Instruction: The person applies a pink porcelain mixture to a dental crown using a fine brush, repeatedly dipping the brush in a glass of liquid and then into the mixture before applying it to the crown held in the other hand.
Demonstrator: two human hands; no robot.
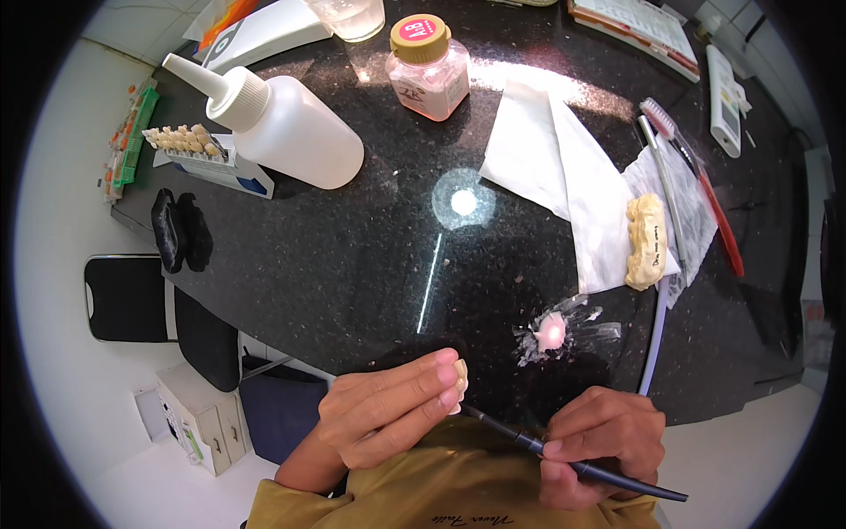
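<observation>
My left hand (383, 410) pinches a small cream-coloured dental piece (462, 379) with a bit of pink at its lower edge. Most of that piece is hidden behind the fingers. In my right hand (608, 432) is a slim black pen-shaped tool (504, 429), its thin tip pointing left at the piece. Whether the tip touches it I cannot tell. Beyond the right hand, a soft-looking pink lump (551, 332) lies on the dark counter amid clear, smeared residue. Farther right, a yellowish plaster dental cast (646, 242) rests on white tissue (538, 150).
A white squeeze bottle (300, 132) stands far left beside a tooth shade guide (189, 141). A gold-lidded jar of pink powder (429, 75) and a clear cup (352, 16) are at the back. A toothbrush (714, 203) lies right, near a lilac tube or cord (654, 344).
</observation>
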